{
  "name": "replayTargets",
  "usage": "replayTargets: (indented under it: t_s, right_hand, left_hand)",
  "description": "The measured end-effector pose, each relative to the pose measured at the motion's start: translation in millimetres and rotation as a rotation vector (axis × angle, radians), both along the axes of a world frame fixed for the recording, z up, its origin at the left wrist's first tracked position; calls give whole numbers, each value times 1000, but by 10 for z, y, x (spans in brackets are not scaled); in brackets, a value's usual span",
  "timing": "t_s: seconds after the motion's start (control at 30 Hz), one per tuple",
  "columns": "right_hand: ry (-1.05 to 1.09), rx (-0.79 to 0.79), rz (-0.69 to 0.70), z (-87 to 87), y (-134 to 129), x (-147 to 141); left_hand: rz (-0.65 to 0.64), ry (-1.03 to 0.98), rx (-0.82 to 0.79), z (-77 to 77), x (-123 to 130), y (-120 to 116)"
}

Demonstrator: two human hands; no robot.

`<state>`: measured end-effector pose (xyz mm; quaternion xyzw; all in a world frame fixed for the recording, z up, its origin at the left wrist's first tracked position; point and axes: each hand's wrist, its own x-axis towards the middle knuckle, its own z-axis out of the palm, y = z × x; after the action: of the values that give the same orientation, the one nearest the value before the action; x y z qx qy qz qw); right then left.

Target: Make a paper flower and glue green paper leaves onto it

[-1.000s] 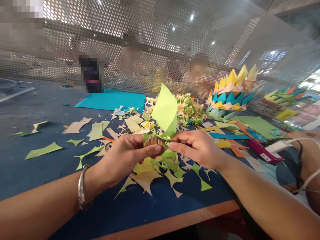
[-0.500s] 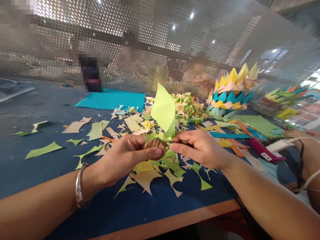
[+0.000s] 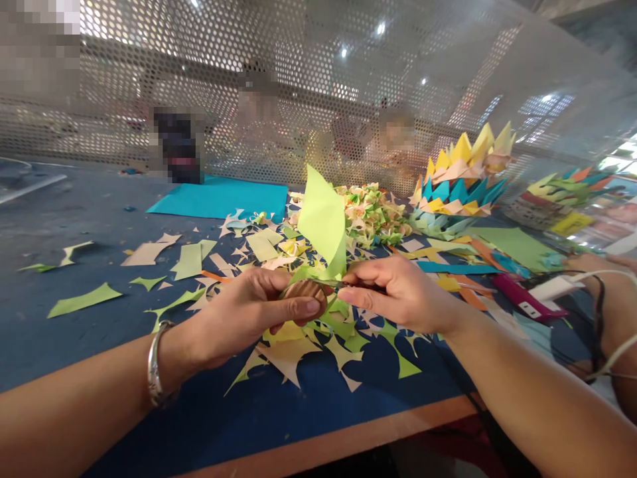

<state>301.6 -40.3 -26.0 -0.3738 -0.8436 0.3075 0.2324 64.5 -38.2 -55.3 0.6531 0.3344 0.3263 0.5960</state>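
Note:
My left hand is closed on a round, brown ridged piece, with the thumb lying across its face. A light green paper sheet stands up, curved, just behind that piece. My right hand is pinched at the right side of the piece, close to the base of the green paper. Something thin and dark shows at its fingertips, too small to name. Cut paper scraps lie under and around both hands on the blue table.
A blue sheet and a pile of small folded papers lie behind. Pointed paper crowns stand at the back right. A magenta power strip, cables and another person's arm are at the right. Perforated panel behind.
The green sheet has shifted slightly left and the brown piece has turned a little in my left hand. Both hands stay in nearly the same place.

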Motion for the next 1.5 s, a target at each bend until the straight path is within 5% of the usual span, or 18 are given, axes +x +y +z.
replayTargets:
  t_s: [0.7, 1.5]
  right_hand:
    - [-106, 102, 44, 32, -5, 13]
    - [-146, 135, 74, 19, -10, 33]
  left_hand:
    - [-182, 59, -22, 35, -29, 35]
    - [-193, 182, 93, 63, -71, 53]
